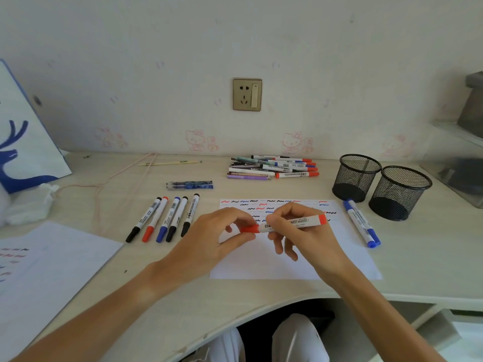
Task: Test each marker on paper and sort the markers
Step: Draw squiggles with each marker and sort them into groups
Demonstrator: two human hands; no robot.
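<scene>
A red marker (pixel 300 222) lies level above the test paper (pixel 261 265), held by both hands. My left hand (pixel 217 236) pinches its red cap end (pixel 249 229); my right hand (pixel 295 231) grips the white barrel. The sheet carries rows of red, blue and black squiggles along its top. Several capped markers (pixel 167 218) lie in a row left of the paper. Two blue markers (pixel 362 223) rest at the paper's right edge. A pile of markers and pens (pixel 274 167) sits at the back of the desk.
Two black mesh pen cups (pixel 355 178) (pixel 400 194) stand at the right. A blue pen pack (pixel 189 184) lies behind the marker row. Another scribbled sheet (pixel 47 270) lies at the front left, a white bag with a blue deer (pixel 23 142) at the far left.
</scene>
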